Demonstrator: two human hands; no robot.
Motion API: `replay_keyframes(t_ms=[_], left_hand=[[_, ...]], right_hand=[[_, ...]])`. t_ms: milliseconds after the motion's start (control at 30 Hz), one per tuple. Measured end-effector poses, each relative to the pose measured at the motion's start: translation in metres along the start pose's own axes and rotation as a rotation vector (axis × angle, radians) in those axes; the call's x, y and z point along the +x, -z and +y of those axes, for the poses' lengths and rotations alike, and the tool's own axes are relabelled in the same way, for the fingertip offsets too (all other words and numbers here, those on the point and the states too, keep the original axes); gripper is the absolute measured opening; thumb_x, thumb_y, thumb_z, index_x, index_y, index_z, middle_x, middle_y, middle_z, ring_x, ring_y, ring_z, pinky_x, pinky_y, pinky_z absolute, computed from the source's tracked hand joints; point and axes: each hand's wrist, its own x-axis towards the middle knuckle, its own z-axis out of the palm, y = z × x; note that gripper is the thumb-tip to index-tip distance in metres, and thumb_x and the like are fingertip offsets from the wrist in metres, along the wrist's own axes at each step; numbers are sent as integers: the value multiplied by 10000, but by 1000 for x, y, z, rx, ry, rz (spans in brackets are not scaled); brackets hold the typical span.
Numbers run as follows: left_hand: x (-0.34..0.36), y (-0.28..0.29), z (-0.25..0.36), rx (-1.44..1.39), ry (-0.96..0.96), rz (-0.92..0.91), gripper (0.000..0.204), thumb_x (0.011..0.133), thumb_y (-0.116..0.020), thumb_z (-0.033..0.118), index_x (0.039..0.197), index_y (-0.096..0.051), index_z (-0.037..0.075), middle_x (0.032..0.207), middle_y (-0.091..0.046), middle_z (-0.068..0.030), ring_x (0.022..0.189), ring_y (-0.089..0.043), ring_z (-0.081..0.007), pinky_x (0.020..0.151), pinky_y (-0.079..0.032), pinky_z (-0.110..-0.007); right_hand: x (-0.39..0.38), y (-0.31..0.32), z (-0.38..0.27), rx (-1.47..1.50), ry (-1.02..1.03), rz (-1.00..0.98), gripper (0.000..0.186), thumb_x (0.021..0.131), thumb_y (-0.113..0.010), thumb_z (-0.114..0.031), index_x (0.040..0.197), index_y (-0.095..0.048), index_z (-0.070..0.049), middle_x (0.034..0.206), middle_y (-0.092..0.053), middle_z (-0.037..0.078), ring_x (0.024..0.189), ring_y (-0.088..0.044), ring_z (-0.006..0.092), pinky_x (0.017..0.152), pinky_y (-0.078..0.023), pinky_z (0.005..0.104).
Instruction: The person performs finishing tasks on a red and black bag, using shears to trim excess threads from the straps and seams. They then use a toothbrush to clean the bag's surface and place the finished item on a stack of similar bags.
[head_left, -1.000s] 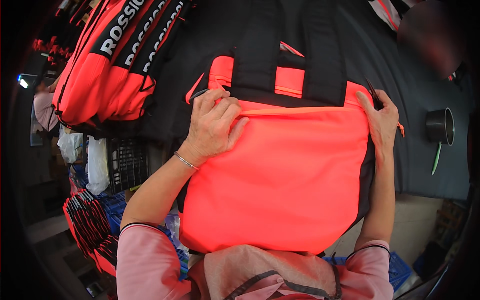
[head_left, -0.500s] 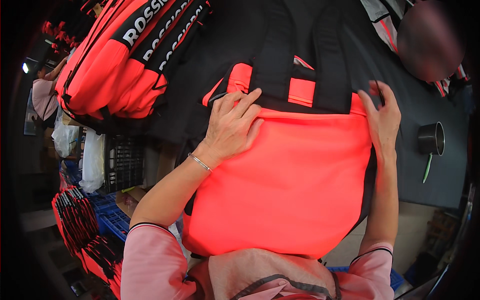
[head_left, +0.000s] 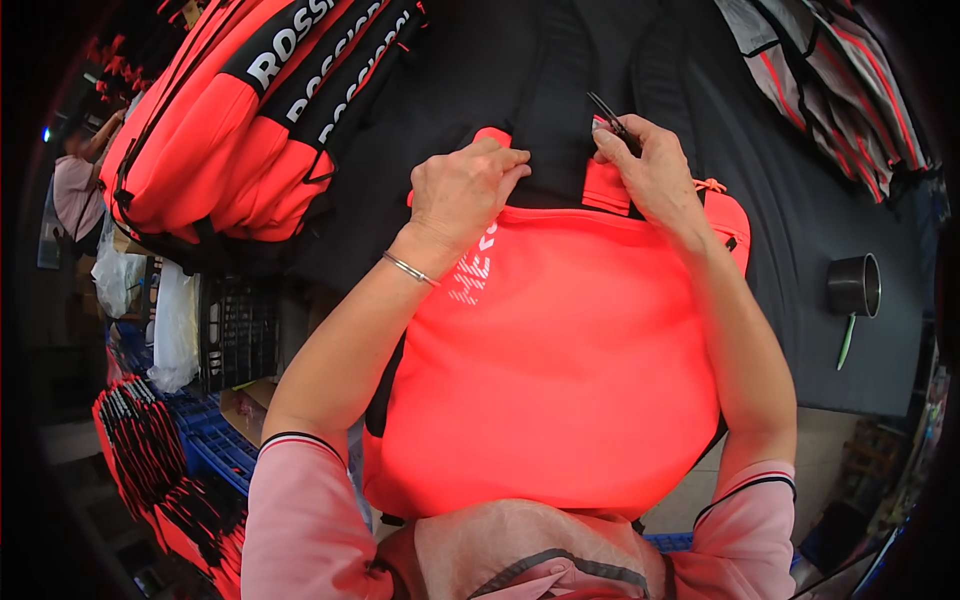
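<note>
A bright coral backpack [head_left: 560,370] with white patterned print lies before me, its black straps [head_left: 550,80] stretched away from me. My left hand [head_left: 465,190] is at its top edge left of the middle, fingers bent and closed; what is under them is hidden. My right hand [head_left: 650,170] is closed round a slim dark tool [head_left: 605,108], apparently snips, tips pointing up over the coral section between the straps.
Coral-and-black backpacks [head_left: 190,140] are piled at upper left; grey-and-red bags [head_left: 820,90] at upper right. A metal pot [head_left: 845,285] and green-handled tool [head_left: 846,345] sit at right. Left are a black crate [head_left: 238,330], blue crate [head_left: 215,445], stacked red pieces [head_left: 150,460] and a co-worker [head_left: 75,190].
My right hand has moved left and up from the bag's right corner, carrying the dark tool. My left hand has shifted up and right. White print now shows on the bag's front.
</note>
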Motion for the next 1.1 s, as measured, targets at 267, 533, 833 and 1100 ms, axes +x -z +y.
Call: replay_keyframes(t_ms=[267,533,833,1100], left_hand=[[13,-18,-3,-38,96,-104,129,895,-695,246,911,-714,120,877,-693,-14,706,-687,-269,627,-546,-363],[23,-30,-6,-13,146,-155,122,972,-571,183,1009,-564,67,1004,-652,-102,788,-664,-389,702,-524,-474],[18,-31,-7,-109,185,-89,100,957,-590,136,986,-545,51,982,-644,-111,795,-650,-388,703,-507,-489],[17,-31,-7,-143,169,-63,100,944,-609,117,971,-548,43,958,-645,-110,804,-654,-370,690,-514,-468]], right_hand=[[-11,-15,1,-36,8,43,284,949,-623,-243,1081,-677,3,876,-724,104,832,-694,241,799,-516,371],[-10,-23,-10,-166,92,124,327,948,-652,-266,1141,-609,-7,897,-705,137,841,-686,295,758,-520,410],[-4,-39,1,-629,456,135,262,884,-718,-278,936,-588,-56,781,-650,69,776,-639,260,676,-514,407],[0,-44,5,-673,558,160,211,867,-725,-224,903,-583,-72,739,-608,49,753,-603,235,669,-458,376]])
